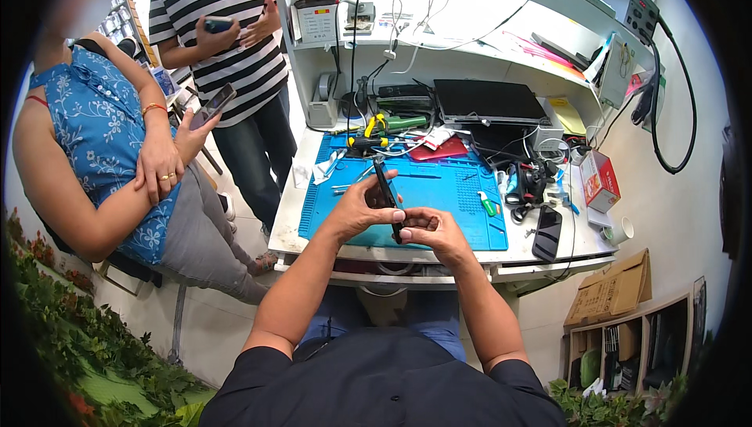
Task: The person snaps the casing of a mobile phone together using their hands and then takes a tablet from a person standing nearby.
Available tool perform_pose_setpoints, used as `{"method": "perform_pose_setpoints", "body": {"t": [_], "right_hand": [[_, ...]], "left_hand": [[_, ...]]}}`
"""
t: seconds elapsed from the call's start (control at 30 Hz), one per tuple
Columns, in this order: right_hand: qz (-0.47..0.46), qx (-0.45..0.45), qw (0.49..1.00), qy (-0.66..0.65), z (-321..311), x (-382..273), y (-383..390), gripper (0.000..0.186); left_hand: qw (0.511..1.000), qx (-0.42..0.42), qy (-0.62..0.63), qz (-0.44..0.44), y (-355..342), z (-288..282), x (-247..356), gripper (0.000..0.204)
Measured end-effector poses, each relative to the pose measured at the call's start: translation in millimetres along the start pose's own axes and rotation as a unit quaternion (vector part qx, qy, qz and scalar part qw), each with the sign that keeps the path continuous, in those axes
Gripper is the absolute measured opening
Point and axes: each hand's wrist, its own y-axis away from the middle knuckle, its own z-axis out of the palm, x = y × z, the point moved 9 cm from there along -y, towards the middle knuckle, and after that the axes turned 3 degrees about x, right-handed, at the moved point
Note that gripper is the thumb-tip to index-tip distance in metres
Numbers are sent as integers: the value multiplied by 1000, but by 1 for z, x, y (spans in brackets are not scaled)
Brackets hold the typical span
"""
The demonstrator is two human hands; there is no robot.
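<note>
Dark shirt cloth [384,380] fills the near edge, and beyond it the left hand [359,206] and the right hand [440,235] both grip a slim black device [385,189] between thumbs and fingers, edge-on, above the near part of a blue mat [462,196]. To the right, a dark phone [547,233] lies beside the mat, with a red-and-white box [600,181] farther right and a black flat panel [487,100] at the far side. Off left, a person in a blue floral top [90,113] and, farther, a person in a striped shirt [235,70] each hold a handset [214,105].
</note>
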Motion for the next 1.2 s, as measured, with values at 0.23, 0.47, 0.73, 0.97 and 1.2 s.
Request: {"method": "perform_pose_setpoints", "body": {"t": [0.23,0.47,0.73,0.97,1.2], "right_hand": [[-5,-1,999,-42,-1,8,-4,60],[-87,116,979,141,-29,-26,-16,54],[-311,98,921,212,12,-109,-36,33],[-327,101,918,202,8,-99,-34,37],[-324,115,919,195,2,-94,-32,34]], "left_hand": [[1000,26,13,12,-5,-4,-4,95],[999,32,-27,-8,-8,-8,-11,91],[996,20,-91,7,-16,-3,-13,102],[990,52,-130,23,-15,-6,-12,88],[987,49,-153,21,-16,-4,-11,88]]}}
